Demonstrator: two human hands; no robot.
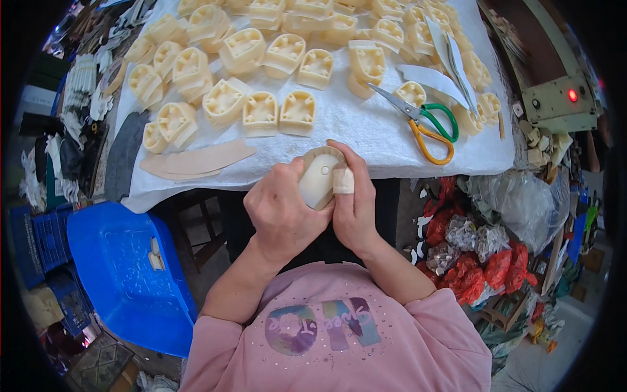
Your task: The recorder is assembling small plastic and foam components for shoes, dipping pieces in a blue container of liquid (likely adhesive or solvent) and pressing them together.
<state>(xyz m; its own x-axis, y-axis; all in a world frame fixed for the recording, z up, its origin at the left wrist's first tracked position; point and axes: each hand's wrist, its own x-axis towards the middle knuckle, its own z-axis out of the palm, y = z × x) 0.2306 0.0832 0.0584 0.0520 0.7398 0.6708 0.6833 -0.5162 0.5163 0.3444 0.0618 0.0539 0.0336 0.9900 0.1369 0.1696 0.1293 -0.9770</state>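
Both of my hands are wrapped round a cream shoe heel block (316, 181), held in front of the table's near edge. A beige rim stands up round its far side, and a small round mark shows on its smooth face. My left hand (282, 208) is closed over the block's left side, its fingers mostly hidden. On the opposite side, my right hand (356, 208) grips it, with pale tape round one digit. Beige curved strips (199, 161) lie on the white cloth (353, 140) beyond my left hand. Scissors (418, 121) with one green and one orange handle rest open at the right.
Several cream heel blocks (260, 112) crowd the cloth's far part. Whitish strips (450, 62) lie at the right, a dark grey piece (124, 157) at the left. A blue tub (124, 274) stands low left. Red plastic bags (503, 268) and a box with a red light (563, 101) are right.
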